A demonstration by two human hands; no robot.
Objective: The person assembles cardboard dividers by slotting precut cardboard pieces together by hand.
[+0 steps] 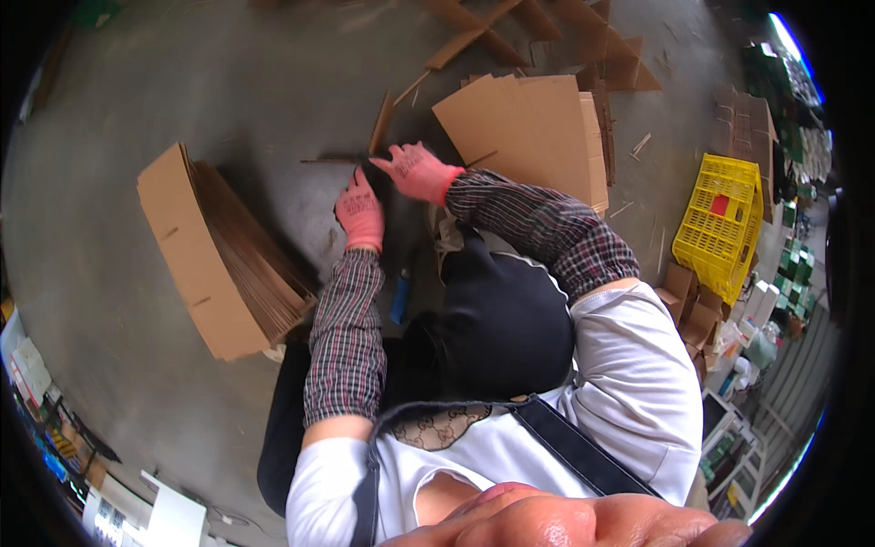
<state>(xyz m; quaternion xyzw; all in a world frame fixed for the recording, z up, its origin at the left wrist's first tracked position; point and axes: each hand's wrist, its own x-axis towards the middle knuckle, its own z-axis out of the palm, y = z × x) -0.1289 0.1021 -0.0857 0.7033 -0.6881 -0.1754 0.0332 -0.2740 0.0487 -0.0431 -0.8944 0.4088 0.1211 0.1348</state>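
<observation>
Both my hands wear pink gloves and meet over the floor in front of my crouched legs. My left hand (360,212) has its fingertips at the inner end of a thin cardboard strip (327,161), seen edge-on. Close beside it, my right hand (417,172) grips where that strip meets a second upright cardboard piece (381,123); the exact finger contact is partly hidden. On my left leans a fanned stack of cardboard sheets (198,260) with slits. Beyond my right forearm lies a pile of flat cardboard sheets (526,130).
Interlocked cardboard dividers (540,27) stand at the far side. A blue object (400,299) lies on the floor between my legs. To the right are a yellow plastic crate (718,219) and open cardboard boxes (694,308). Cardboard scraps (640,145) litter the concrete floor.
</observation>
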